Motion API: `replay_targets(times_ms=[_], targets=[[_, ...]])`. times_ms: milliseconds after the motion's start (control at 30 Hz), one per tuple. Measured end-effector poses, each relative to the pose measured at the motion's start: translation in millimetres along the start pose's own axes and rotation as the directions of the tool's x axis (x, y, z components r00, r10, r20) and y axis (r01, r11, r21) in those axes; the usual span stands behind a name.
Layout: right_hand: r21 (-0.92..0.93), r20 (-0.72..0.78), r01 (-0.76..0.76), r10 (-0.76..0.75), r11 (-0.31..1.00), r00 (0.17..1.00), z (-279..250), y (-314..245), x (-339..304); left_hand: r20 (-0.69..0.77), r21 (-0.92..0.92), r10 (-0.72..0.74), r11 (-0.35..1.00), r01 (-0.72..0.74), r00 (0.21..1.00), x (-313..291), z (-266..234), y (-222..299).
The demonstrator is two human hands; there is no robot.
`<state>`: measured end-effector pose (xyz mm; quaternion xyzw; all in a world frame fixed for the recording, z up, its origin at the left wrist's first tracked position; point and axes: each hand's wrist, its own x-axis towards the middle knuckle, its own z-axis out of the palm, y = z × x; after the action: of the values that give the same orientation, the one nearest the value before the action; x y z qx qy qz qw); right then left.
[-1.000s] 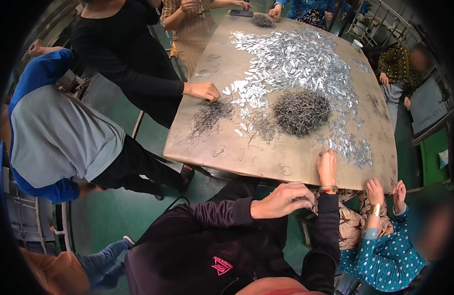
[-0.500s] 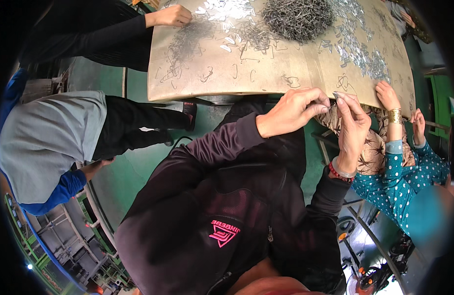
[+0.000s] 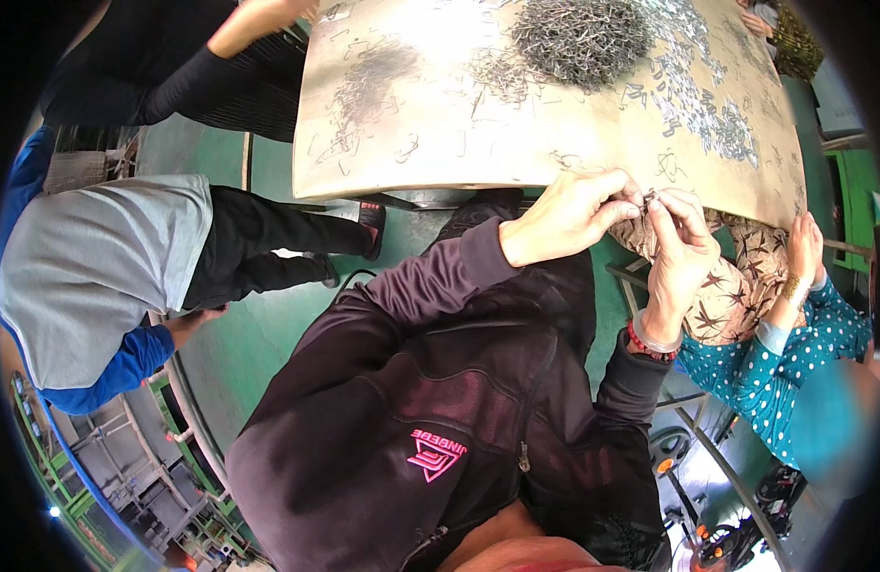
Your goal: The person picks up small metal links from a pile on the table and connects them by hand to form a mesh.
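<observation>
My left hand [image 3: 566,219] and my right hand [image 3: 681,250] meet just off the near edge of the table, fingertips almost touching. Both are closed in a pinch around a small dark metal piece [image 3: 649,199]; its exact shape is mostly hidden by the fingers. Beyond them, on the tan tabletop [image 3: 516,153], thin bent wire hooks [image 3: 667,167] lie scattered. A large heap of dark metal wire pieces [image 3: 581,40] sits farther back, with a spread of small shiny silver clips [image 3: 712,119] to its right.
At the right, a co-worker in a dotted teal top [image 3: 745,367] sits close with hands held together by the table edge. A person in black [image 3: 202,76] is at the far left. Another in a grey shirt [image 3: 106,238] bends over at the left.
My hands stay nearly in place, the right fingers curling closer around the piece. The far-left person's hand has left the tabletop; the right co-worker's hand has drawn back from it.
</observation>
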<state>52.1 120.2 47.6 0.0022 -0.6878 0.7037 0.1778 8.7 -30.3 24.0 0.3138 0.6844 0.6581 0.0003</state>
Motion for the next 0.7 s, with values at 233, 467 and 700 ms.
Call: replay_targets(times_ms=[233,467,700], targets=[[0.129,-0.085,-0.052,0.063,0.99,0.994,12.5,8.6,-5.8,-0.026,0.063,-0.048,0.997,0.049,0.999,-8.1,-1.5,-14.0],[0.058,-0.172,-0.139,0.147,0.989,0.974,16.6,9.7,-9.3,-0.113,0.573,-0.023,0.815,0.084,0.993,1.8,-88.8,-58.8],[0.123,-0.211,-0.123,0.147,0.985,0.966,20.1,0.9,-9.1,0.058,0.915,-0.199,0.403,0.028,0.978,-10.6,-140.9,-106.2]])
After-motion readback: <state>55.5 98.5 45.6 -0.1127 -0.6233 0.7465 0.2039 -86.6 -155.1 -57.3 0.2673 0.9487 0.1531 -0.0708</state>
